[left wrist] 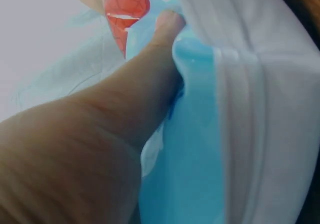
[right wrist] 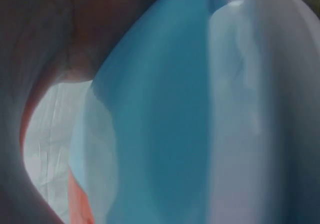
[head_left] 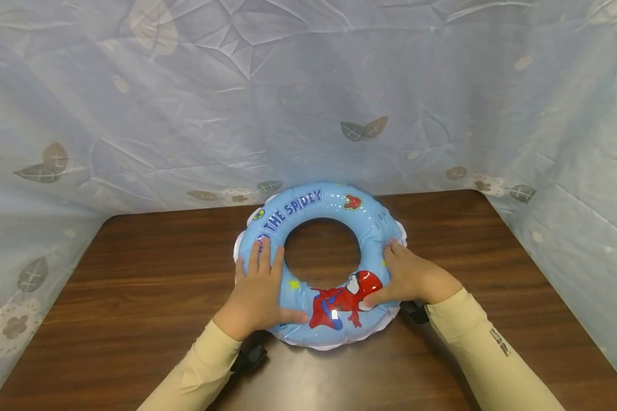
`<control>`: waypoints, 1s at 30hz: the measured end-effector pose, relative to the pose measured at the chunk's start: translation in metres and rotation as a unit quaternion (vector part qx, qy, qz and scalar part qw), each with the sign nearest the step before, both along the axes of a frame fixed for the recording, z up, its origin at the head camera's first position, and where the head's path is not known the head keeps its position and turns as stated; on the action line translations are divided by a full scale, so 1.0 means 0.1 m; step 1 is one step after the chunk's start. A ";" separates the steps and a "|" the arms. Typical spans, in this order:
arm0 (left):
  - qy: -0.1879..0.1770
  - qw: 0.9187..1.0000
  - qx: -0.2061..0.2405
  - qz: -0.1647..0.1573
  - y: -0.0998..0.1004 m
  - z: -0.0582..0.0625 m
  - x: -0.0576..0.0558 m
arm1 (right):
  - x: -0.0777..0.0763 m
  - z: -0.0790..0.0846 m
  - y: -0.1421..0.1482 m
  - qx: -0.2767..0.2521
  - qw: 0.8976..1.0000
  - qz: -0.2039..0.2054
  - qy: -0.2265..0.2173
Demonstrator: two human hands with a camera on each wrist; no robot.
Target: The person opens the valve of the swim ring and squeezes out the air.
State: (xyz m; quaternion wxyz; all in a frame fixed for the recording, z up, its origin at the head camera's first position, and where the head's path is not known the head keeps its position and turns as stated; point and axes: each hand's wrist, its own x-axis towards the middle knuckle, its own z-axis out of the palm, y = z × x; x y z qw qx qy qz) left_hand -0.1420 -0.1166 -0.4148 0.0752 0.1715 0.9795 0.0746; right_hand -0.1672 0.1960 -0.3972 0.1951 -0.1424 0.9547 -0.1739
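An inflated light blue swim ring [head_left: 334, 201] lies flat on the brown wooden table [head_left: 149, 297], its printed side up. It bears blue lettering, a red masked cartoon figure [head_left: 339, 302] and a white scalloped outer edge. Across the ring's left side rests my left hand [head_left: 257, 294], fingers straight and spread, thumb toward the near side. My right hand [head_left: 413, 277] touches the right side, its thumb beside the figure's head. In the left wrist view, the left thumb [left wrist: 142, 79] presses a dent into the vinyl. The right wrist view shows the ring's blue side close up; the right fingertips are hidden there.
A pale blue-grey cloth [head_left: 288, 114] with leaf and flower prints hangs behind the table and along both sides. Dark straps [head_left: 249, 359] sit under both wrists. Wood shows through the ring's hole.
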 end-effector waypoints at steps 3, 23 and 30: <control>0.003 1.000 -0.009 -0.003 0.02 -0.01 -0.01 | 0.00 0.00 0.00 0.005 1.000 -0.001 0.004; 0.023 1.000 -0.012 0.001 0.07 0.00 0.01 | 0.00 -0.02 -0.07 0.035 0.999 -0.013 0.023; 0.033 0.999 -0.034 0.002 0.09 0.00 0.02 | 0.00 -0.01 -0.12 0.053 0.998 -0.015 0.030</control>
